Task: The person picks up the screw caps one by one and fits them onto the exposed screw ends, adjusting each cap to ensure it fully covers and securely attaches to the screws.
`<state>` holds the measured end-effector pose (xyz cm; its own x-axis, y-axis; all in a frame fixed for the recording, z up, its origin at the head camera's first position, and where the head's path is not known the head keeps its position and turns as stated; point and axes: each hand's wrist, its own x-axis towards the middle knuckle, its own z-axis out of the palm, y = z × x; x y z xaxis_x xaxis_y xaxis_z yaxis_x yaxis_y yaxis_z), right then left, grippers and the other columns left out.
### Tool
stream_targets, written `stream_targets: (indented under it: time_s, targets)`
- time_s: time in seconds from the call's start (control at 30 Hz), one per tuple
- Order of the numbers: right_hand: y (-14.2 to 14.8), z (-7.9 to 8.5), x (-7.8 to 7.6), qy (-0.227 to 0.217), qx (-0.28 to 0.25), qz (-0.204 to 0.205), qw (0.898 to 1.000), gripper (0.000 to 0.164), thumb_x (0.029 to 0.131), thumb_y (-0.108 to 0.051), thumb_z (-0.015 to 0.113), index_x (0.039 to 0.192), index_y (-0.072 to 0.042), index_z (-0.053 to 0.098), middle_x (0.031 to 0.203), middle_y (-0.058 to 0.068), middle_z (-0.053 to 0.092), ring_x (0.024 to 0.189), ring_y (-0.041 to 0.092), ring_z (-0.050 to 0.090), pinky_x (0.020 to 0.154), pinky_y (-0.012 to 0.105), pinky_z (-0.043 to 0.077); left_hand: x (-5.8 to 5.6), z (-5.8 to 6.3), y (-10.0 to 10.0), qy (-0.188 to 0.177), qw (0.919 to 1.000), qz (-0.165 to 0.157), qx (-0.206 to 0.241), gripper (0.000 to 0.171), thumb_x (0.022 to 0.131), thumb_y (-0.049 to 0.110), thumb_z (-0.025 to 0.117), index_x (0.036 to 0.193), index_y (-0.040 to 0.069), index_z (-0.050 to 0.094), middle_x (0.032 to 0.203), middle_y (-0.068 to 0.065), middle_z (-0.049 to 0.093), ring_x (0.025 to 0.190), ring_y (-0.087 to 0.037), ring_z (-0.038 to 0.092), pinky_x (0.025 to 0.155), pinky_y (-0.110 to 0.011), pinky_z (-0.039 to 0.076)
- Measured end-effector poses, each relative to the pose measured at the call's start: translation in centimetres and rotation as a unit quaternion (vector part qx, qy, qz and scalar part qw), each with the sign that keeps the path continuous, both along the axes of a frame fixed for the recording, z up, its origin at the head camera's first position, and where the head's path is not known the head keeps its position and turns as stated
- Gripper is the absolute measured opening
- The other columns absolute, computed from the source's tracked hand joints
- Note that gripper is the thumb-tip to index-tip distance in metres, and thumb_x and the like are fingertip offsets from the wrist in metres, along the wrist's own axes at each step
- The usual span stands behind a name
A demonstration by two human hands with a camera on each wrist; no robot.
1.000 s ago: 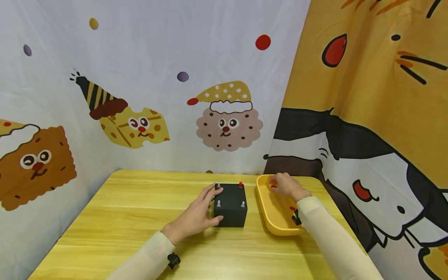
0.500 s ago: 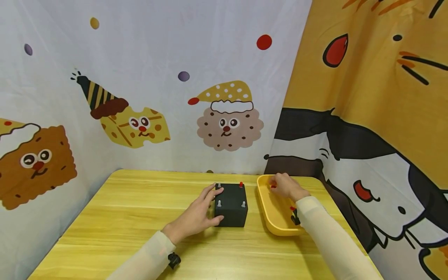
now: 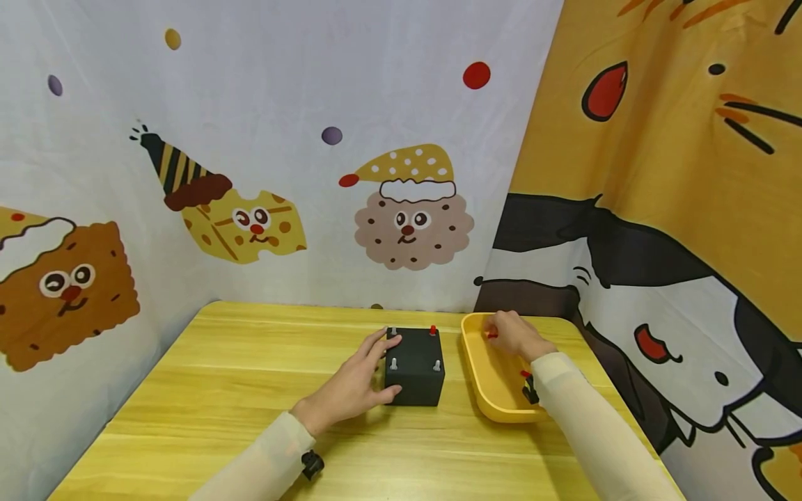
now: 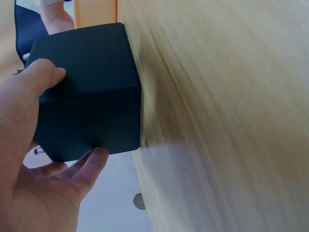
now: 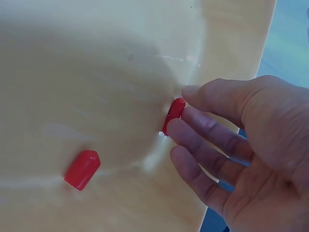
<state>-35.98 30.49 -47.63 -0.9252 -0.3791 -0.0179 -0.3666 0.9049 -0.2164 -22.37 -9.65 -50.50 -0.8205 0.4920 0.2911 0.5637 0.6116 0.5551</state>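
A black box (image 3: 413, 362) with metal posts on top stands mid-table; a small red cap (image 3: 433, 330) covers its back right post. My left hand (image 3: 347, 386) grips the box from the left, thumb (image 4: 53, 76) against one face and fingers around another, touching the top edge. Over the yellow tray (image 3: 479, 390), my right hand (image 3: 515, 334) has its thumb and curled fingertips on a red cap (image 5: 175, 115) by the tray's wall. Another red cap (image 5: 83, 169) lies loose in the tray, apart from the fingers.
The tray stands right of the box, with a narrow strip of wooden table (image 3: 452, 417) between them. Printed cloth (image 3: 263, 104) hangs behind the table and along its right side. My right forearm (image 3: 601, 424) passes over the tray's near right side.
The head view shifts slightly. My left hand stays on the box; my right fingers shift a little at the red cap inside the tray.
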Motion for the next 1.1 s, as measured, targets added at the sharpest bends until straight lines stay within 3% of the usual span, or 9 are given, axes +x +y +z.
stream_targets:
  time_s: [0.17,0.4,0.63,0.87,1.1]
  targets:
    - [0.07,-0.02,0.08,0.002,0.001,-0.001,1.0,0.017,0.098,-0.001,0.089,0.115,-0.003,0.086,0.11,0.013,0.086,0.089,0.024,0.07,0.088,0.046,0.07,-0.05,-0.05,0.03,-0.003,1.0,0.001,-0.001,0.095,0.109,0.036,0.087,0.185,0.022,0.032,0.192,-0.021,0.024,0.139,-0.036,0.076,0.102,-0.044,0.071]
    - [0.16,-0.06,0.07,0.003,0.001,-0.014,1.0,0.014,0.098,0.001,0.085,0.111,-0.002,0.087,0.109,0.015,0.086,0.086,0.024,0.067,0.082,0.042,0.066,-0.11,-0.05,0.0,-0.008,1.0,-0.001,0.001,0.094,0.109,0.037,0.087,0.185,0.022,0.032,0.192,-0.023,0.024,0.144,-0.037,0.074,0.108,-0.047,0.07]
    - [0.17,-0.3,-0.06,0.01,0.0,-0.028,1.0,0.013,0.098,0.003,0.08,0.096,-0.008,0.086,0.09,0.007,0.077,0.078,0.022,0.062,0.07,0.034,0.054,-0.1,-0.09,0.01,-0.012,0.9999,0.0,0.001,0.094,0.109,0.037,0.086,0.185,0.023,0.032,0.192,-0.022,0.023,0.146,-0.036,0.073,0.109,-0.047,0.069]
    - [0.27,-0.52,-0.2,0.02,0.001,-0.033,0.999,0.015,0.098,0.003,0.079,0.096,-0.009,0.087,0.096,0.009,0.082,0.08,0.023,0.066,0.072,0.037,0.06,-0.02,0.05,0.08,-0.016,0.9999,0.004,0.003,0.094,0.109,0.037,0.087,0.184,0.023,0.032,0.193,-0.02,0.023,0.144,-0.037,0.074,0.11,-0.048,0.069]
    - [0.24,-0.61,-0.27,0.015,0.014,-0.045,0.999,0.015,0.098,0.001,0.082,0.089,-0.011,0.085,0.091,0.007,0.079,0.078,0.023,0.065,0.07,0.038,0.058,0.12,0.25,0.12,-0.018,0.9998,0.006,0.003,0.094,0.108,0.036,0.087,0.184,0.023,0.033,0.193,-0.019,0.024,0.142,-0.037,0.075,0.111,-0.049,0.069]
